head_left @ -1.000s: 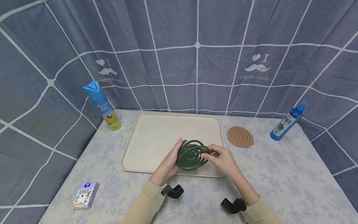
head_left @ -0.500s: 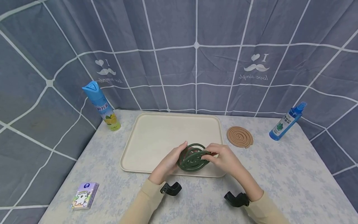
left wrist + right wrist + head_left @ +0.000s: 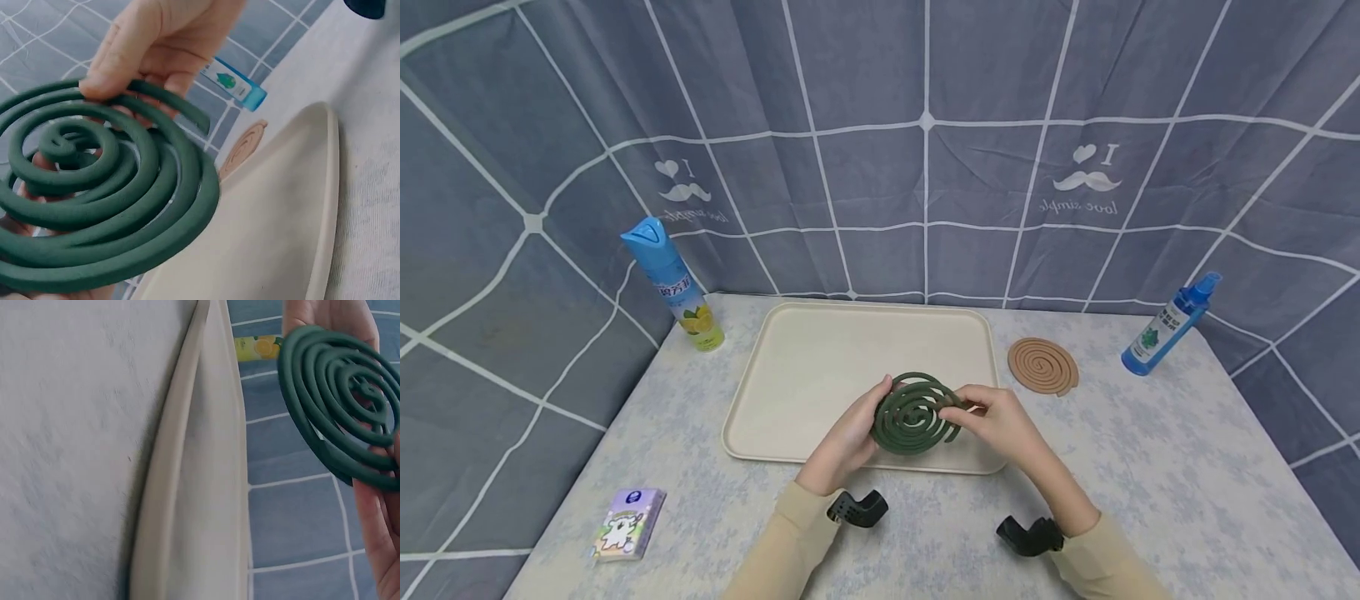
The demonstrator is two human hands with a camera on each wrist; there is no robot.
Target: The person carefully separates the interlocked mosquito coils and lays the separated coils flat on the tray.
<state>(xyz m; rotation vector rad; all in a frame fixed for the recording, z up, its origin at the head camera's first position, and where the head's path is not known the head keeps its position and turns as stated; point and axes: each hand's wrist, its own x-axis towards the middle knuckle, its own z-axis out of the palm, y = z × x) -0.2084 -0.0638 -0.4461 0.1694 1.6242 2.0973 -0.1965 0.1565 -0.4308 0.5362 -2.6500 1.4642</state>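
Over the tray (image 3: 850, 350), the left hand (image 3: 850, 429) grips the green coil (image 3: 906, 432) while the right hand (image 3: 1000, 423) pinches its edge. Gentle, level support seems safest.

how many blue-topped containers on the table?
2: the fruit-print can left of the tray, and the spray bottle right of the brown coil.

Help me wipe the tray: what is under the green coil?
The left hand lies beneath the green coil, the right hand pinches its edge, with the tray lower down. The coil covers parts of both hands and, in the head view, some tray.
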